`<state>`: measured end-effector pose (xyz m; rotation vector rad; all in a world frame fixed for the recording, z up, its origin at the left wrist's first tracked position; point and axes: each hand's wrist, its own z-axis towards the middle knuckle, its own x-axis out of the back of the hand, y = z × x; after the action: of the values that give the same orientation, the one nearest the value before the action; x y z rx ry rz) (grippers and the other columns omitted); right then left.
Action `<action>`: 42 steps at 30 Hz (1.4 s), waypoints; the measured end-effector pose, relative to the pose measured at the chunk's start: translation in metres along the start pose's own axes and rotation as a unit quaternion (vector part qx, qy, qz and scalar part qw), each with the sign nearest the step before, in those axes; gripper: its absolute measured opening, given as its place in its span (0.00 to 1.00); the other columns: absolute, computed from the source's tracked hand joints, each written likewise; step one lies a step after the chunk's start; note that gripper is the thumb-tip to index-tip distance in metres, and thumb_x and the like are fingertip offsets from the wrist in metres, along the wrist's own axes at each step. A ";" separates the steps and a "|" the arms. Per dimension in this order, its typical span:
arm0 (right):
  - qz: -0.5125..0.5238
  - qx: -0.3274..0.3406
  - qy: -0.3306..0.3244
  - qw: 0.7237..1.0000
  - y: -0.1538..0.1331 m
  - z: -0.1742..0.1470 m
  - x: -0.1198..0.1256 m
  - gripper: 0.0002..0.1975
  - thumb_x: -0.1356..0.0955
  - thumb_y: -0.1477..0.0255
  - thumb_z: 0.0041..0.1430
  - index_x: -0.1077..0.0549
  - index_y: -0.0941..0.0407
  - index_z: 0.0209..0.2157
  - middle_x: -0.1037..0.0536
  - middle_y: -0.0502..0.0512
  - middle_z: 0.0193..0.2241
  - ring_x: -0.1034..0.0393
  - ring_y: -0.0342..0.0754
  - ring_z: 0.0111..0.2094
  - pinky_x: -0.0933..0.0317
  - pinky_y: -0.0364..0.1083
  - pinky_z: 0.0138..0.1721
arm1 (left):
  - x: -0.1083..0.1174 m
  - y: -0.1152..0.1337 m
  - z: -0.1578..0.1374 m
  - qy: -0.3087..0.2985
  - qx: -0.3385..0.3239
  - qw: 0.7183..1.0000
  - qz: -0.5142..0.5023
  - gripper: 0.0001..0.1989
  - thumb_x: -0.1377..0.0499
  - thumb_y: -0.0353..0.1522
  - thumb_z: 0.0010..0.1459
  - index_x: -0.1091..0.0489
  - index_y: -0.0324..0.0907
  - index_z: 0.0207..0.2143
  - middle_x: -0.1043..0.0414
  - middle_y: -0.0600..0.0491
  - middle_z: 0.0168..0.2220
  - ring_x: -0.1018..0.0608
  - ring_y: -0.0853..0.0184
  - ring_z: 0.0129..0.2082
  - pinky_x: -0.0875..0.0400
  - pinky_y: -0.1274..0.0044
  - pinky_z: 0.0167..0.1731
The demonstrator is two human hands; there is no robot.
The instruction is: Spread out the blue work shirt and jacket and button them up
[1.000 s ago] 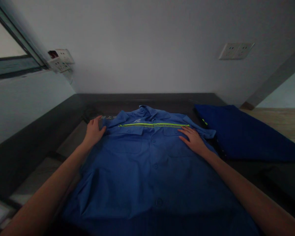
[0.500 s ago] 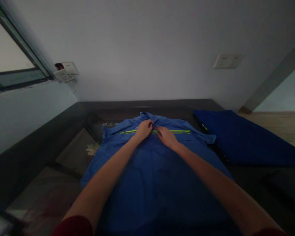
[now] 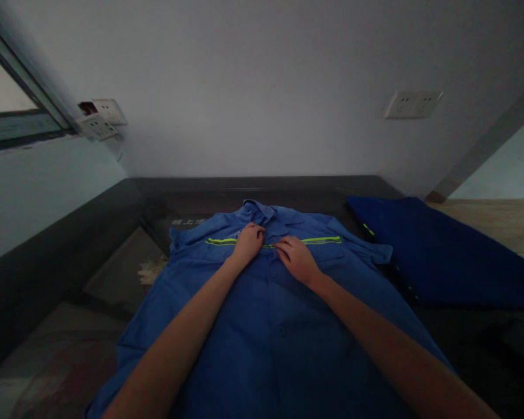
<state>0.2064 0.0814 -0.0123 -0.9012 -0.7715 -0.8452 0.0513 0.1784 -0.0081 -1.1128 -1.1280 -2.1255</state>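
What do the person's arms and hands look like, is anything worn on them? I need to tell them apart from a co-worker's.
Both forearms are bare, with no sleeves in view. The left hand and right hand wear no gloves. No watch or bracelet shows; the dim light hides finer details.

**Both hands at the chest of a blue work shirt**

A blue shirt (image 3: 262,326) lies spread flat, front up, on a dark surface (image 3: 61,349), collar at the far end. The left hand (image 3: 247,242) and right hand (image 3: 297,260) rest close together on its button line, just below the collar, across the yellow-green reflective stripe (image 3: 323,240). To the right lies a darker blue garment (image 3: 436,250). Wall sockets (image 3: 413,104) sit on the far wall, with more sockets (image 3: 98,118) at the far left.
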 end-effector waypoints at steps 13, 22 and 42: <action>0.056 -0.086 0.015 0.995 0.022 0.040 -0.021 0.18 0.39 0.80 0.59 0.29 0.59 0.49 0.25 0.61 0.42 0.32 0.51 0.45 0.40 0.50 0.49 | 0.011 0.016 -0.004 0.025 -0.017 0.999 -0.014 0.11 0.50 0.24 0.58 0.30 0.39 0.41 0.27 0.47 0.37 0.24 0.63 0.39 0.31 0.74 0.42; 0.183 -0.088 0.095 0.975 0.024 0.038 -0.020 0.11 0.37 0.80 0.54 0.26 0.56 0.36 0.23 0.54 0.32 0.30 0.47 0.32 0.38 0.45 0.37 | 0.010 0.033 -0.014 -0.113 0.100 0.982 0.114 0.19 0.49 0.43 0.60 0.28 0.37 0.34 0.24 0.37 0.35 0.21 0.50 0.36 0.30 0.68 0.34; 0.119 -0.046 0.077 0.989 0.026 0.042 -0.005 0.16 0.40 0.63 0.65 0.35 0.55 0.26 0.31 0.51 0.24 0.38 0.46 0.29 0.46 0.44 0.33 | 0.001 0.022 -0.001 0.004 0.066 0.976 -0.206 0.10 0.47 0.33 0.59 0.36 0.40 0.25 0.37 0.58 0.22 0.33 0.71 0.25 0.41 0.80 0.26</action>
<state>0.2187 0.1291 -0.0081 -0.9763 -0.4824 -0.7349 0.0657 0.1655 0.0023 -0.8654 -1.5839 -2.3091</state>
